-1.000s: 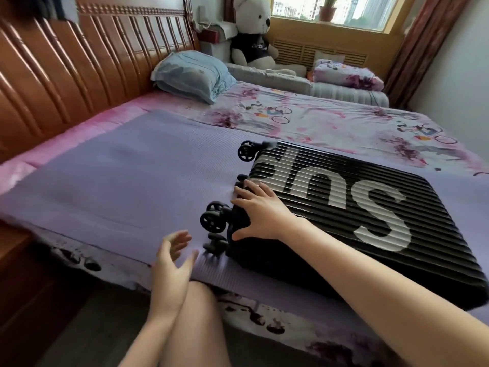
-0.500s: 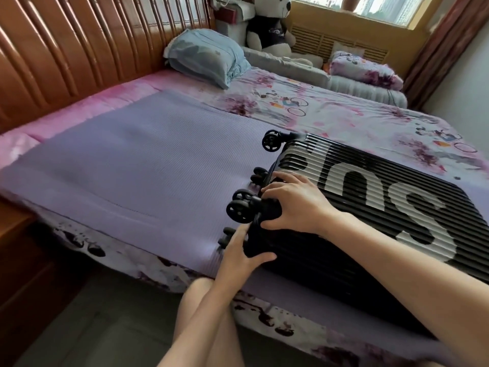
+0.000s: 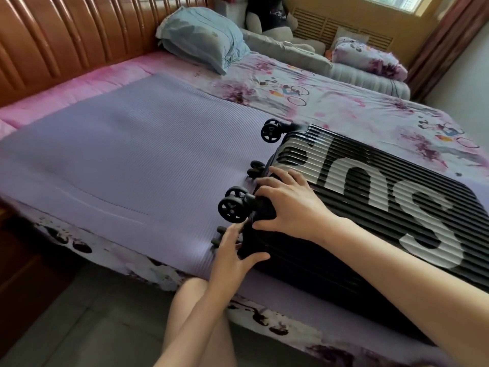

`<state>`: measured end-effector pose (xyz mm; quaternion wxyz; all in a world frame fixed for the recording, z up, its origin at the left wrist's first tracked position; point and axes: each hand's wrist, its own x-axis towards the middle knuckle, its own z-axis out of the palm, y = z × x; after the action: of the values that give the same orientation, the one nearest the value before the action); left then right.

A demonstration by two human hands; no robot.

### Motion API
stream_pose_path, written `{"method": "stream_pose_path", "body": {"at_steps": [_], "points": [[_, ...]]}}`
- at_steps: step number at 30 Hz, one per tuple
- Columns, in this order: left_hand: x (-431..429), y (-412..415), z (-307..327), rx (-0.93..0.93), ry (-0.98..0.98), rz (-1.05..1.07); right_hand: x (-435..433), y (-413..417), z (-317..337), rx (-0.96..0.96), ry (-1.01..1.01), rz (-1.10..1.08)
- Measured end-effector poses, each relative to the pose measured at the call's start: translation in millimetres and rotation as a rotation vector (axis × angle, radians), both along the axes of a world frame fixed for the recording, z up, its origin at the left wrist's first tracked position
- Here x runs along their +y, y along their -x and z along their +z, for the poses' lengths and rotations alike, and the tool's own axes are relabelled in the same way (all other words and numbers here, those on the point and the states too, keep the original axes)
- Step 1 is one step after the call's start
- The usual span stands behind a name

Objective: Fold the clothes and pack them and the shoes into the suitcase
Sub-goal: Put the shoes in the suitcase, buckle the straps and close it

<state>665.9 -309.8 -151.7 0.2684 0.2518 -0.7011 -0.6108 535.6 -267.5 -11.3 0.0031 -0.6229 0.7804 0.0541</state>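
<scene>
Bedroom; bed (image 3: 330,107) fills the frame.
- Upper left: ribbed wooden headboard (image 3: 66,41).
- Left to centre: lilac mat (image 3: 119,160) spread over the bedding; no clothes or shoes in view.
- Upper centre: blue pillow (image 3: 201,41).
- Centre: left hand (image 3: 232,258), thumb on the near side wall of the suitcase (image 3: 370,207), fingers (image 3: 232,234) reaching round its wheel end, clasping that corner.
- Centre, just right: right hand (image 3: 293,207), fingers spread and curled over the top edge beside the castor wheels (image 3: 232,209).
- Right: black ribbed suitcase, closed, lying flat on the mat.

Step, judged: positioning the case before opening; packing not begun. Next move calls for finding the zip or latch and swinging the lid over bare mat.
</scene>
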Motion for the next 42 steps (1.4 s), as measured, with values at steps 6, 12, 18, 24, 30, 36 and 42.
{"method": "stream_pose_path", "body": {"at_steps": [6, 12, 18, 24, 30, 36, 42], "points": [[-40.3, -15.5, -9.5, -0.036, -0.151, -0.02, -2.9, 23.6, 37.4, -0.391, 0.144, -0.065], [-112.4, -5.8, 28.1, -0.048, -0.046, 0.074, -20.0, 86.7, 52.4, -0.385, 0.135, -0.104], [-167.4, 82.7, 96.4, -0.077, 0.08, -0.043, -56.4, 164.1, 54.0, -0.35, 0.181, -0.183], [-184.3, 187.5, 134.1, -0.151, 0.183, -0.13, -67.4, 228.8, 48.7, -0.415, 0.037, -0.368], [-187.7, 227.1, 154.2, -0.297, 0.209, -0.207, -54.0, 239.8, 51.3, -0.615, -0.065, -0.428], [-210.3, 261.3, 182.4, -0.4, 0.224, -0.354, -60.0, 249.6, 59.8, -0.652, -0.133, -0.508], [-248.0, 304.7, 167.5, -0.526, 0.214, -0.6, -60.9, 253.8, 48.8, -0.654, -0.189, -0.587]]}}
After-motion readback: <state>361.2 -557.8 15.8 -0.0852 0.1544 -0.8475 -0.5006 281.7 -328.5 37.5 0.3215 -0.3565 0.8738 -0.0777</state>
